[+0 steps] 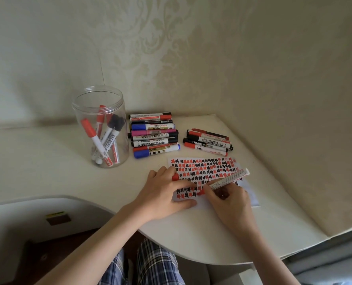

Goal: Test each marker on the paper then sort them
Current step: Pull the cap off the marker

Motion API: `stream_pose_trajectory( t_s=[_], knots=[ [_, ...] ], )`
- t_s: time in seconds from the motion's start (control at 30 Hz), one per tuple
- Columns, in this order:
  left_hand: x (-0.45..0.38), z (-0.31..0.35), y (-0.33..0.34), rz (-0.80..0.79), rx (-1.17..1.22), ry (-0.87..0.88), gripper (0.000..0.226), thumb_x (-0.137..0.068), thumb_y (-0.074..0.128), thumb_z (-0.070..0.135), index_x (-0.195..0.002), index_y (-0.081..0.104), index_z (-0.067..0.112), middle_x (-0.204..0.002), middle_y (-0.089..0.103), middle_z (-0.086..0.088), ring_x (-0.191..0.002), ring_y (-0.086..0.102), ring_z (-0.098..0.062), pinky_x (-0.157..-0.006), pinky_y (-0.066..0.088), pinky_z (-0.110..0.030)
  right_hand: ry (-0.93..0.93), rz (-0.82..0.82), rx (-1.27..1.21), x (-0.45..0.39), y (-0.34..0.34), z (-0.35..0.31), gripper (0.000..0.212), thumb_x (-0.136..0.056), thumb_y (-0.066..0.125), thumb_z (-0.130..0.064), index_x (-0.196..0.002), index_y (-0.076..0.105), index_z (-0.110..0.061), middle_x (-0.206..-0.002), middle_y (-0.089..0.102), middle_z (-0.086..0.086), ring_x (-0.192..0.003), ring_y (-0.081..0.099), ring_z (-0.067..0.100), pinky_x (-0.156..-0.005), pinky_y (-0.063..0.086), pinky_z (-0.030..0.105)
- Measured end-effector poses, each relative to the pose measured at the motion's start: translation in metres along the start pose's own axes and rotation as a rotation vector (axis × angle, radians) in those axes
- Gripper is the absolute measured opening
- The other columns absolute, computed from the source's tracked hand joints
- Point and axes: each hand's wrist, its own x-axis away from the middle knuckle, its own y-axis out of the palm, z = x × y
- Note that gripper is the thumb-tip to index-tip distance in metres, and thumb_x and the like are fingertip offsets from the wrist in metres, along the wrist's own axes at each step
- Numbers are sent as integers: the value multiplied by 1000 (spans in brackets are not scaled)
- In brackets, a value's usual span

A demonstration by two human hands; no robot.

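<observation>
1. The red-tipped marker with a white printed barrel (225, 180) is in the right hand (228, 200), fingers curled round its lower end, tip down on the white sheet of paper (251, 194) near the sheet's near edge, barrel slanting up to the far right
2. The left hand (167, 194) lies on the left part of the paper with fingers mostly straight, steadying it; a small red cap (175, 177) sits under its far fingers, though I cannot tell whether it is pinched or merely pressed
3. The paper is covered by rows of red and black test marks; only a strip along the near and right edges is blank, so testing looks well advanced
4. Just beyond the paper lie two sorted-looking groups on the pale surface (47, 161): a bigger stack of red, blue, pink and black markers (154, 136) at the far middle, and a smaller pile of red and black markers (209, 141) to its right
5. A clear plastic jar (101, 128) at the far left holds several red and black markers upright; these are probably what remains to test, along with sorting the one in hand
</observation>
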Motion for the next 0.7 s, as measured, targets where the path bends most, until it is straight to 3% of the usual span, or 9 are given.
stream_pose_trajectory(
  t_s=[0.23, 0.43, 0.57, 0.7],
  knots=[
    [-1, -1, 1, 8, -13, 0, 68, -73, 31, 84, -127, 55, 51, -98, 32, 12, -94, 30, -9, -78, 25, -31, 9, 24, -47, 1, -2, -1, 15, -83, 74, -30, -74, 69, -19, -72, 72, -4, -73, 65, 18, -62, 50, 32],
    [0, 0, 1, 17, 0, 15, 66, -73, 33, 83, -126, 56, 51, -97, 31, 13, -94, 31, -9, -78, 25, -31, -1, 6, -29, 1, -1, 0, 14, -81, 74, -35, -71, 66, -30, -74, 73, -7, -73, 67, 14, -62, 53, 32],
    [0, -2, 2, 17, -3, 20, 64, -74, 36, 82, -126, 56, 51, -97, 29, 14, -94, 30, -8, -78, 24, -30, 0, 27, -53, 0, -2, -3, 14, -84, 74, -28, -74, 69, -19, -70, 71, -6, -70, 64, 14, -56, 47, 23],
    [0, -3, 3, 20, -4, 22, 63, -75, 37, 82, -126, 56, 51, -97, 30, 14, -93, 30, -8, -78, 23, -30, 16, 17, -43, 1, -1, -2, 15, -83, 73, -29, -75, 70, -17, -72, 72, -3, -71, 64, 16, -58, 49, 29]
  ],
)
